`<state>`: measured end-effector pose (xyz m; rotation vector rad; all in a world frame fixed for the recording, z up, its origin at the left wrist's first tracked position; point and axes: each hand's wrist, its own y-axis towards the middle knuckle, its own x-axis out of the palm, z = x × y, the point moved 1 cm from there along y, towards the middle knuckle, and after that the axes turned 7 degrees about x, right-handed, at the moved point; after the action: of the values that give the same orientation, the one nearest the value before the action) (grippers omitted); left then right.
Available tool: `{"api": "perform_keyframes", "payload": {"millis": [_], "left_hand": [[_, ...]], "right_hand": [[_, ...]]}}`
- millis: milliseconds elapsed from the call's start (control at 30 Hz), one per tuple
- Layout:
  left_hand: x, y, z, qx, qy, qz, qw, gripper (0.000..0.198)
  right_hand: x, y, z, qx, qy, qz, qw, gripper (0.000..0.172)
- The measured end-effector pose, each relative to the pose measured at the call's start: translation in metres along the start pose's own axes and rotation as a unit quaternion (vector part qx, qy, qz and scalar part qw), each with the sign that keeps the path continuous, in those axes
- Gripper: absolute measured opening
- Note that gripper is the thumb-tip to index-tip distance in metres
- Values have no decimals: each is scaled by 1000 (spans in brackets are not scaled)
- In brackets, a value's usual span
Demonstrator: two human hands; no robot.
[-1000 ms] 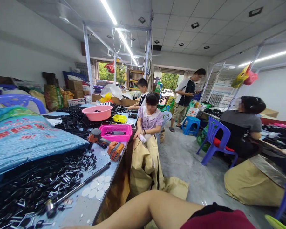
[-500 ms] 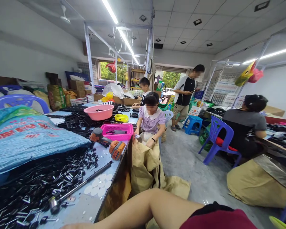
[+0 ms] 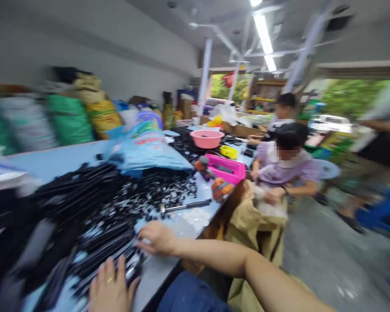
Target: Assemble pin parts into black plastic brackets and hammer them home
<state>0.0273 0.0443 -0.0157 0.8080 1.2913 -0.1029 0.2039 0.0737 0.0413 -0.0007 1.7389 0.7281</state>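
Note:
My left hand (image 3: pixel 112 284), with a ring on one finger, is at the lower edge of the head view. Its fingers are spread over long black strips (image 3: pixel 100 247) on the blue-topped table. Just beyond it, my right hand (image 3: pixel 157 238) is at the table's edge, its fingers curled in toward the thumb; a small pale spot shows between them, too blurred to name. Beyond my right hand lie a metal-headed tool with a dark handle (image 3: pixel 186 206) and a heap of small black parts with shiny pins (image 3: pixel 152 190).
A blue woven sack (image 3: pixel 149 149) lies behind the heap. An orange cordless power tool (image 3: pixel 221 188), a pink basket (image 3: pixel 229 169) and a pink basin (image 3: pixel 207 138) stand farther along. A person in a purple top (image 3: pixel 286 169) sits by a tan sack (image 3: pixel 256 221) at the right.
My view has swung left and down toward the table. Both hands now show over the black parts; before, only my right arm reached in. The scene has shifted right and is blurred.

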Motion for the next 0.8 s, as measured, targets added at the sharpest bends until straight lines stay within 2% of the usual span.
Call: {"api": "perform_keyframes", "payload": {"millis": [100,200,333,467,633,733,800], "left_hand": [[-9,-3,7,-22,101,-66,992,60],[-12,-1,14,-44,133,-95,986,60],[-9,-8,18,-54,134,-90,985,60],[-6,-5,18,-65,133,-88,985,57],[-10,12,17,-98,111,-114,982,59],[-13,11,19,-89,80,-95,988,62],[-19,6,19,-57,49,-63,995,66]], "right_hand": [[2,44,-14,6,65,-6,998,28],[21,72,-29,5,84,-68,994,38],[49,83,-34,-4,85,-158,984,48],[62,91,-27,-63,87,-164,981,46],[65,102,-27,-114,38,-177,977,46],[55,117,-21,-115,12,-176,977,39],[43,137,-9,-88,-23,-161,983,36]]}}
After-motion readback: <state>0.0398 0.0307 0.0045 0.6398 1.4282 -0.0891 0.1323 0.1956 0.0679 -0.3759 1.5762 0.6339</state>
